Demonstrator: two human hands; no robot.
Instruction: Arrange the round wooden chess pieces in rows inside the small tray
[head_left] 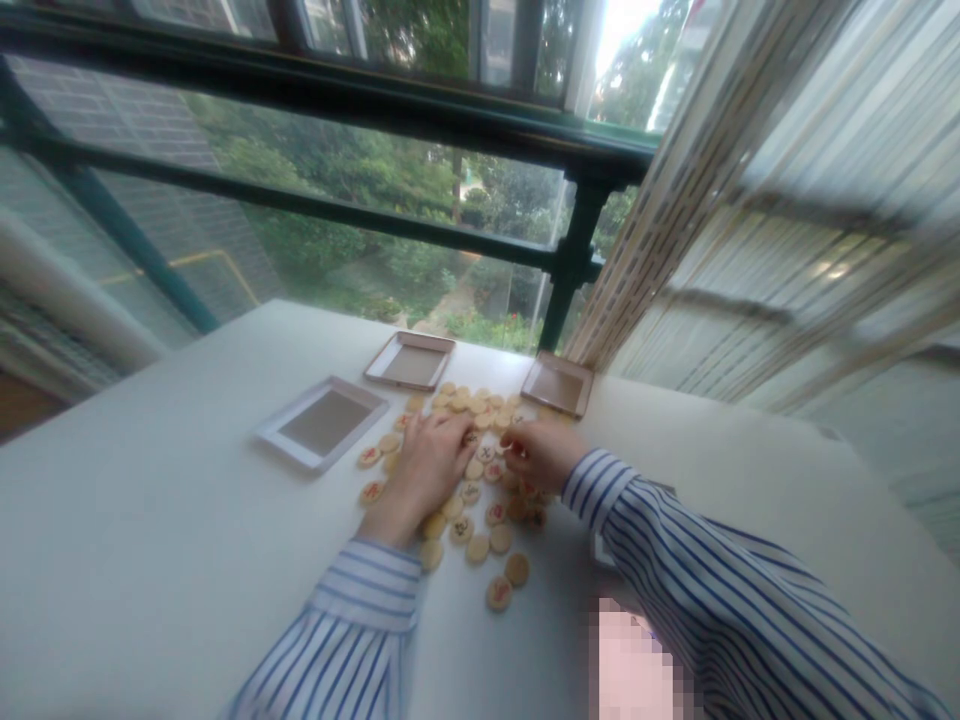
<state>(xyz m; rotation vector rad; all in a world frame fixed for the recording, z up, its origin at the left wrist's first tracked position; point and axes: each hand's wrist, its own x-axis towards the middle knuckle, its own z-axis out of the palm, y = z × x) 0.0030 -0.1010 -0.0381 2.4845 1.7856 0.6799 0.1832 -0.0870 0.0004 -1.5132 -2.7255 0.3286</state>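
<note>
Round wooden Chinese chess pieces lie scattered in the middle of the white table, some with red or black characters up, others blank side up. On the left side of the spread, my left hand rests low over several pieces, fingers stretched forward and partly hiding them. Opposite it, my right hand has its fingers curled, thumb and fingertips pinched at the pale edge of a piece. The fingers' undersides are hidden. Two pieces lie apart from the others, nearer to me.
Three shallow trays or lids stand around the pieces: a whitish one at left, a brown-rimmed one behind, another behind right. Under my right forearm a further object is mostly covered. The table borders a window with a green railing; a string curtain hangs right.
</note>
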